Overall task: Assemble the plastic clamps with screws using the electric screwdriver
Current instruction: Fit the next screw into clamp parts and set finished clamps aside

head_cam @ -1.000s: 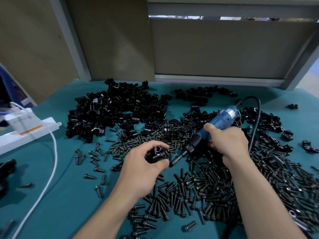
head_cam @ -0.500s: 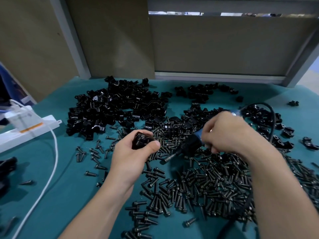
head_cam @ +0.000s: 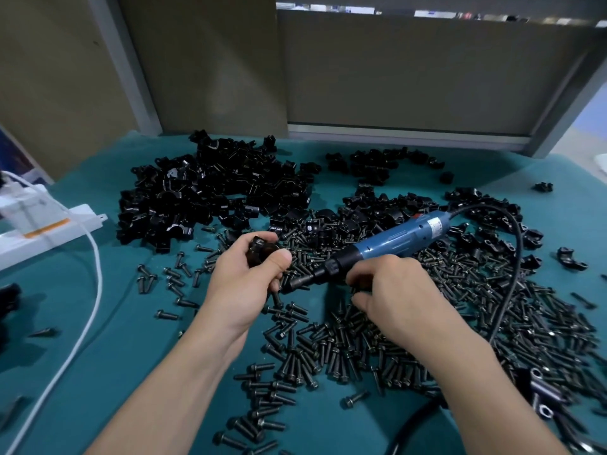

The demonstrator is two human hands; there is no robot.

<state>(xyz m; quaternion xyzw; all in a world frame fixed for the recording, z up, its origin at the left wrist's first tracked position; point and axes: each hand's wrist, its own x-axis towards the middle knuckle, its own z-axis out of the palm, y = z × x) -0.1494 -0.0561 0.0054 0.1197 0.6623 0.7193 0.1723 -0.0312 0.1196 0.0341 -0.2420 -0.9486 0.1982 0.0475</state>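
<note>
Centre frame, on the teal mat [head_cam: 108, 382]: left hand [head_cam: 241, 287] grasping one black plastic clamp [head_cam: 259, 252], thumb pressed over it. Right hand [head_cam: 394, 290] knuckles-up, fingers curled down into the loose screws [head_cam: 328, 356], just beside the blue electric screwdriver [head_cam: 397, 239] lying across the pile, bit end near the left hand; grasp on any screw not discernible. Judged step: fetching a screw for the held clamp. Next, likely: seat screw in the clamp's hole, take up the driver, keep the bit square. Open room only at lower left of frame; heaped clamps [head_cam: 210, 198] upper centre, black cable [head_cam: 519, 244] looping at right, white power strip [head_cam: 49, 228] and cord [head_cam: 98, 284] along the left edge.
</note>
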